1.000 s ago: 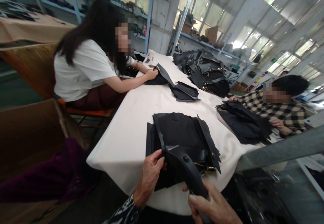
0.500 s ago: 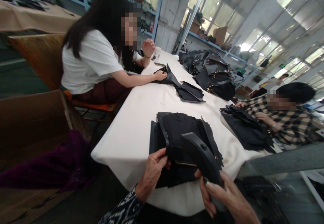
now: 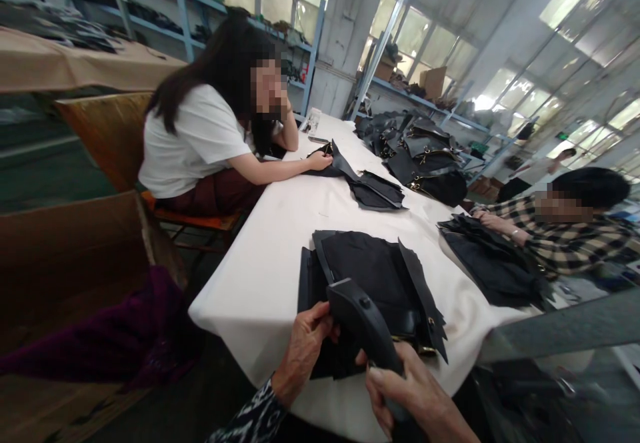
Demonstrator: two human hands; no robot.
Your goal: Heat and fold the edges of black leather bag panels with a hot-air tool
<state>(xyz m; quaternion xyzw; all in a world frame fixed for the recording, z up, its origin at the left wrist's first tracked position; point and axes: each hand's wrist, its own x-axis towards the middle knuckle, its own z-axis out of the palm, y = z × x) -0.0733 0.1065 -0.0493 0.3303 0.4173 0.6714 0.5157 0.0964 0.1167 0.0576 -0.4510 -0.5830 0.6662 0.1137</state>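
L hand (image 3: 303, 349): nearly closed, near-left edge of black bag (image 3: 367, 263) pinched betw. thumb & fingertips, prob. so bag is steadied; exact contact partly hidden
R hand (image 3: 407, 389): wrapped round handle of dark handheld tool (image 3: 367, 326), no gap seen, prob. so its nose can be aimed
Tool nose: pointed fwd-left of R hand, set just beside L fingertips, over bag edge; contact w/ bag can't be told
Bag: laid on white-clothed counter (image 3: 260, 283), directly ahead of both hands, prob. so edge can be reached by either
Gold ring (image 3: 431, 321): seen on bag's right flap, ahead of R hand
Other black piece (image 3: 377, 189): laid well beyond both hands, apart from bag
Bag pile (image 3: 425, 156): heaped farther off, seemingly so near space is left for handwork
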